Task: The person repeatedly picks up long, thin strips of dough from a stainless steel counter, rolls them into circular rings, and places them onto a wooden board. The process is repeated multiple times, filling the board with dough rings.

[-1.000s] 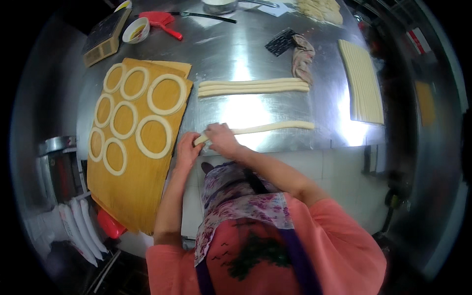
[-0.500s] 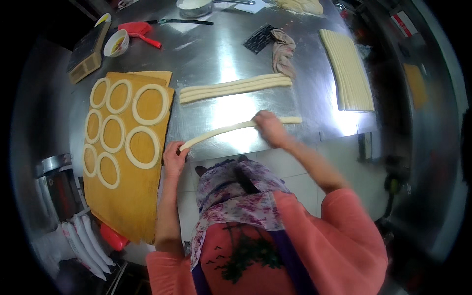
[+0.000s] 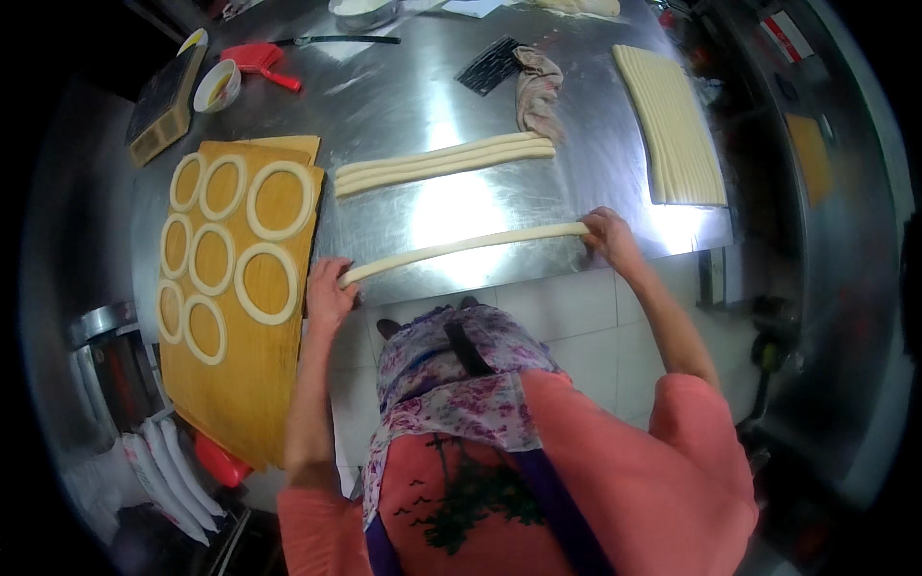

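A single long dough strip (image 3: 461,247) lies slightly bowed along the near edge of the steel table (image 3: 384,106). My left hand (image 3: 329,291) is closed on its left end, fingers pinched together. At the other end, my right hand (image 3: 607,233) grips the strip's right tip. Behind it lie several dough strips (image 3: 447,163) side by side. To the left, a wooden board (image 3: 230,403) carries several dough rings (image 3: 212,259) in rows, none touched by my hands.
At the far right sits a wide block of cut dough strips (image 3: 672,130). A crumpled cloth (image 3: 538,91) and a dark scraper (image 3: 488,65) lie behind the strips. Back left are a white bowl (image 3: 218,86), a red dustpan-like scoop (image 3: 259,60) and a boxy scale-like device (image 3: 168,101).
My right hand has slid rightward along the dough strip from its middle to its right end. My left hand stays on the left end. The whole view has shifted a little.
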Tool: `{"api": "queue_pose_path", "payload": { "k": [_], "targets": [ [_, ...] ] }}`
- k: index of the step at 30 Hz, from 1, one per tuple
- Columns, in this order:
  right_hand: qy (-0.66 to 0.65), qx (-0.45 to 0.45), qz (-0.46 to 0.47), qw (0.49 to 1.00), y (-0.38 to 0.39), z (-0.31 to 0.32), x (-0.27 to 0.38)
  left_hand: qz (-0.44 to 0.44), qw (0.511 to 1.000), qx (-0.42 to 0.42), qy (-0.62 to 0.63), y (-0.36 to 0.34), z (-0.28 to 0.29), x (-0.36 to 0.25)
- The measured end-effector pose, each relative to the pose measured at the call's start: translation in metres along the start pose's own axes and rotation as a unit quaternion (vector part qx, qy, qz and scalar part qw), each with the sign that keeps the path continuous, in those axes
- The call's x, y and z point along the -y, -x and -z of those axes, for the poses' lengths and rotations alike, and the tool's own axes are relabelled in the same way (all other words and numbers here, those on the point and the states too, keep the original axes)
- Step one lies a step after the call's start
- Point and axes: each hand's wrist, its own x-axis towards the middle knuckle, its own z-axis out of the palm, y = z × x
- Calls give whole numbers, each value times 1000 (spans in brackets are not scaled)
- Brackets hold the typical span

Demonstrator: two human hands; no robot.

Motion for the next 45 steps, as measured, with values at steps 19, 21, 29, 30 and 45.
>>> {"api": "queue_pose_path", "payload": {
  "k": [19,21,29,30,45],
  "targets": [
    [-60,-87,-47,993,23,1,-21,-394,914,87,48,-112,-259,-314],
    [-48,-90,-52,993,23,-3,-27,-398,912,77,55,-112,-253,-310],
    [-69,-63,-53,994,16,0,-19,-317,946,53,39,-106,-182,-208],
    [-47,-57,-60,995,13,2,-23,-310,949,34,41,-103,-171,-188],
    [9,159,-16,987,-31,-6,89,-26,997,-66,27,28,-30,-56]
  ]
}}
